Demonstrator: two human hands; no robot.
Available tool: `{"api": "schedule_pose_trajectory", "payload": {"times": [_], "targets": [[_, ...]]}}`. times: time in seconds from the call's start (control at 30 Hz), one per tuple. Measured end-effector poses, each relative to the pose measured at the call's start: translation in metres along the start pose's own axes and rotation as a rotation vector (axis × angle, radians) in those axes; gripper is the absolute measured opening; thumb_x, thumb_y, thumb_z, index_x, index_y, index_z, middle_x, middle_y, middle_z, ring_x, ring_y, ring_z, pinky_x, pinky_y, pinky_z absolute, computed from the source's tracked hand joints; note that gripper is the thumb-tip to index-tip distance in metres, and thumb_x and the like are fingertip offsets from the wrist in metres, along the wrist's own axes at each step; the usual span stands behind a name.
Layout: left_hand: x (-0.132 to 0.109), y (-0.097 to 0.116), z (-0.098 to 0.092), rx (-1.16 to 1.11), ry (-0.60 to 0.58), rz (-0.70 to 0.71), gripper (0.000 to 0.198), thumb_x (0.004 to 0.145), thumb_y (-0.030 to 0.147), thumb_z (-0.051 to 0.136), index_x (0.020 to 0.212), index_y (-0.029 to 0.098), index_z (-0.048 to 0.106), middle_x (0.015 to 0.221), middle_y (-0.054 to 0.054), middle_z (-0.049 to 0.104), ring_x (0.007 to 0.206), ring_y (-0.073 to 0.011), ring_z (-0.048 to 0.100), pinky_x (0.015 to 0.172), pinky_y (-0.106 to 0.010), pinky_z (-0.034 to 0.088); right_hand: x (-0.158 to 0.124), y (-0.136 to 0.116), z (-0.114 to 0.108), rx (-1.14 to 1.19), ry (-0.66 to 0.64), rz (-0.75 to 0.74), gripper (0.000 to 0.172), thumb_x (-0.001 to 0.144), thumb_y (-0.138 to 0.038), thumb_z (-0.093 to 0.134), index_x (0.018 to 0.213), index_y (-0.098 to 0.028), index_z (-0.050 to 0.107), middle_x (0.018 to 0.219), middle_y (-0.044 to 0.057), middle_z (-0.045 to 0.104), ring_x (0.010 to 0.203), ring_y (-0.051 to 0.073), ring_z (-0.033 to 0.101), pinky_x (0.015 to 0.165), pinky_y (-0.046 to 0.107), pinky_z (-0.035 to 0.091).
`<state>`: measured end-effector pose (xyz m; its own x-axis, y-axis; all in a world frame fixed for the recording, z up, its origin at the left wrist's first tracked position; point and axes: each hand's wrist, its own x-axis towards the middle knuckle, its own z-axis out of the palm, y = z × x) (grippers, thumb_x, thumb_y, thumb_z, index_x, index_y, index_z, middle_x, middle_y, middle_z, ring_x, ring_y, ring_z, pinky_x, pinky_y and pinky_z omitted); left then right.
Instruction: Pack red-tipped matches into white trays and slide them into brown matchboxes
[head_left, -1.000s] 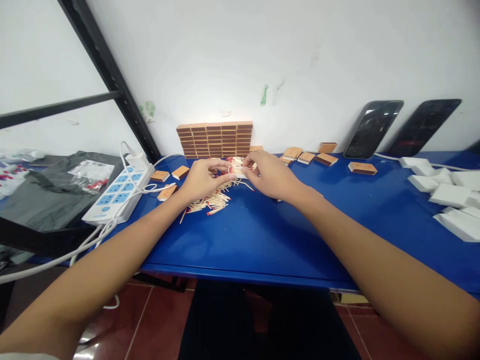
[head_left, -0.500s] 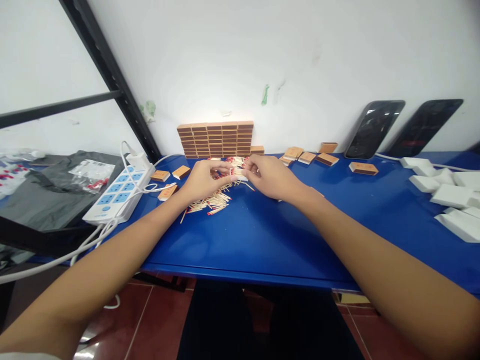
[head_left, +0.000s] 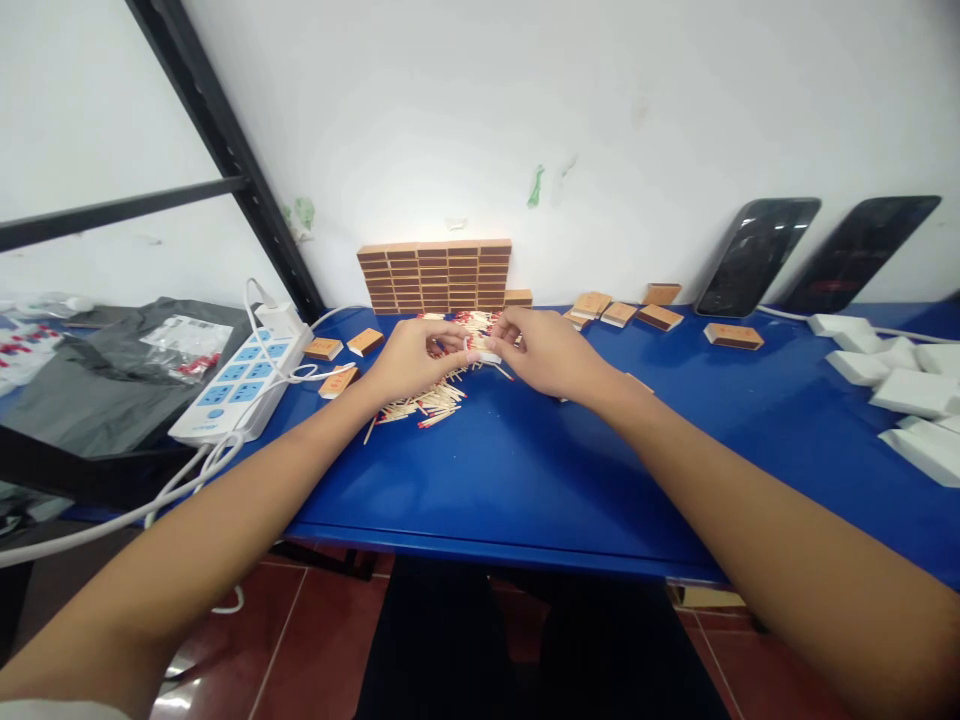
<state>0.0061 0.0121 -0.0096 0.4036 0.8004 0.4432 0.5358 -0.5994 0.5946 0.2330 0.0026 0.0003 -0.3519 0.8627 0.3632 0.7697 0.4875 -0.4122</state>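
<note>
Both of my hands meet over a heap of loose red-tipped matches [head_left: 427, 400] on the blue table [head_left: 525, 470]. My left hand [head_left: 409, 360] and my right hand [head_left: 544, 352] are closed, pinching between them a small white inner matchbox tray [head_left: 484, 352] with matches in it. A stacked wall of brown matchboxes [head_left: 436, 276] stands against the wall just behind my hands.
A white power strip [head_left: 244, 385] with cables lies at the left, next to a grey plastic bag [head_left: 112, 375]. Loose brown matchboxes [head_left: 660, 317] are scattered at the back. White trays [head_left: 900, 400] are piled at right. Two dark phones [head_left: 754, 255] lean on the wall.
My hands have stayed over the match heap and shifted only slightly; the fingers keep working at the small tray. The camera has drifted a little.
</note>
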Motion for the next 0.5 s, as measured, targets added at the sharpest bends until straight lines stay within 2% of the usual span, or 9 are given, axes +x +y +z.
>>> {"api": "schedule_pose_trajectory", "payload": {"times": [0.3, 0.5], "targets": [[-0.0004, -0.0029, 0.0008, -0.024, -0.012, 0.036, 0.039, 0.084, 0.049, 0.085, 0.109, 0.019, 0.083, 0.092, -0.006, 0.082, 0.082, -0.0190, 0.075, 0.074, -0.028, 0.058, -0.0014, -0.0028, -0.0021, -0.092, -0.026, 0.080, 0.015, 0.100, -0.033, 0.064, 0.097, -0.020, 0.068, 0.101, 0.007, 0.079, 0.084, 0.021, 0.068, 0.070, 0.031, 0.039], [-0.0004, -0.0034, 0.0004, -0.026, -0.026, 0.050, 0.039, 0.084, 0.049, 0.084, 0.106, 0.018, 0.083, 0.090, -0.007, 0.081, 0.079, -0.0178, 0.073, 0.073, -0.028, 0.058, -0.0024, -0.0053, -0.0012, -0.082, -0.052, 0.045, 0.015, 0.101, -0.032, 0.063, 0.097, -0.019, 0.068, 0.095, 0.006, 0.078, 0.081, 0.020, 0.066, 0.068, 0.030, 0.037]]}}
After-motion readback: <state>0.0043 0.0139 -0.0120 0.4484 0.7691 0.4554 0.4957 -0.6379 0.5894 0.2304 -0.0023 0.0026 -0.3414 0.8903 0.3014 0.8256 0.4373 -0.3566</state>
